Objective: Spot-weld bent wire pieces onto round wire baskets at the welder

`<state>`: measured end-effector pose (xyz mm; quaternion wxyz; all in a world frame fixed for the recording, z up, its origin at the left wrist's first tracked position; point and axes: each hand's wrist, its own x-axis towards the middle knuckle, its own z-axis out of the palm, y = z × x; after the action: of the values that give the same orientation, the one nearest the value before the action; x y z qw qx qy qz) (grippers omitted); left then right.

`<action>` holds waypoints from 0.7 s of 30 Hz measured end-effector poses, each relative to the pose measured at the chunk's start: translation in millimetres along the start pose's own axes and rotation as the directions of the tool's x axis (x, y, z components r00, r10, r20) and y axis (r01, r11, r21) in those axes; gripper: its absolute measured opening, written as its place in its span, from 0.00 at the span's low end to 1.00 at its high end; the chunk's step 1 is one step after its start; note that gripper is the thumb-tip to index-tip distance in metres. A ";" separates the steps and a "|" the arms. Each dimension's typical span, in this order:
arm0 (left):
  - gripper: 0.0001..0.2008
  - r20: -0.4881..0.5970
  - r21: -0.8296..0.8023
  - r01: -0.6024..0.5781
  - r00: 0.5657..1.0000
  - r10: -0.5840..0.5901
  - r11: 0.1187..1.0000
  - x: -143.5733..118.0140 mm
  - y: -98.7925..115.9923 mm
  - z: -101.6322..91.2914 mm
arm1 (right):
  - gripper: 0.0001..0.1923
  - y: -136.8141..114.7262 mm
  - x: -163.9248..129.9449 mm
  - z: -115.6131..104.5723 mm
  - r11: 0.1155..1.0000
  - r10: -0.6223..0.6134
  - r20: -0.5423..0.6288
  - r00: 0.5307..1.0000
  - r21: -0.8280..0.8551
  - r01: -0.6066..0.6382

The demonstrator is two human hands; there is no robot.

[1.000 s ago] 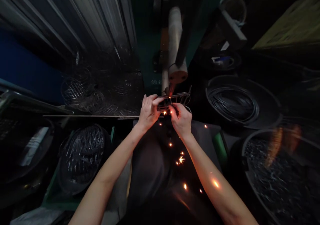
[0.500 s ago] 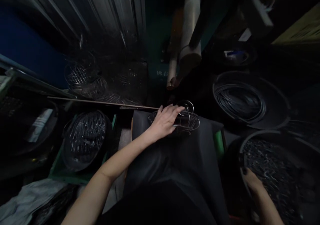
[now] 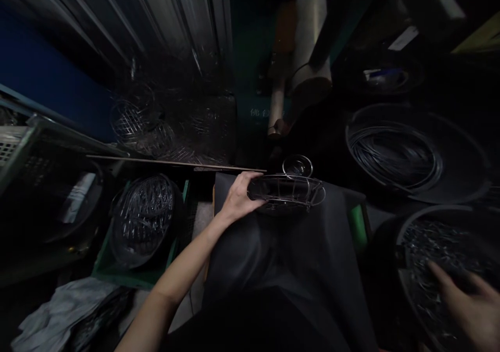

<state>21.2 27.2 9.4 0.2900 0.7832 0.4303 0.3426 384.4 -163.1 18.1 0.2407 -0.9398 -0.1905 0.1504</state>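
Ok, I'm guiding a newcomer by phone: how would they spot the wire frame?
Find the broad dark cloth in the middle foreground. Near its far edge, the left hand grips one end of the wire frame. Unlike the coiled wire to its right, it is an open, oblong cage, with a shiny ring just beyond it.

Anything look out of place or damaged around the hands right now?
Nothing looks plainly damaged: the left hand grips the wire frame; the right hand is at the bin of metal pieces. The crumpled pale sheet, lower left, looks untidy. Darkness may hide finer faults.
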 end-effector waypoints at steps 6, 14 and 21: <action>0.26 0.031 0.241 -0.111 0.994 0.107 0.964 16.1 28.6 -1.3 | 0.21 -147.3 -80.9 33.5 0.858 -0.274 0.371 0.887 0.511 0.051; 0.25 0.022 0.425 -0.190 0.980 0.200 0.885 26.7 35.0 -5.1 | 0.19 -203.5 -99.6 100.2 0.732 -0.518 0.450 0.727 0.673 0.105; 0.24 -0.032 0.404 -0.170 0.979 0.200 0.899 37.8 23.6 -9.0 | 0.14 -208.2 -109.6 126.2 0.634 -0.699 0.086 0.710 0.533 0.560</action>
<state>40.3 50.7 43.3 0.0746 0.8502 0.4249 0.3018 181.0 8.6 39.3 0.4677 -0.6915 -0.4998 0.2308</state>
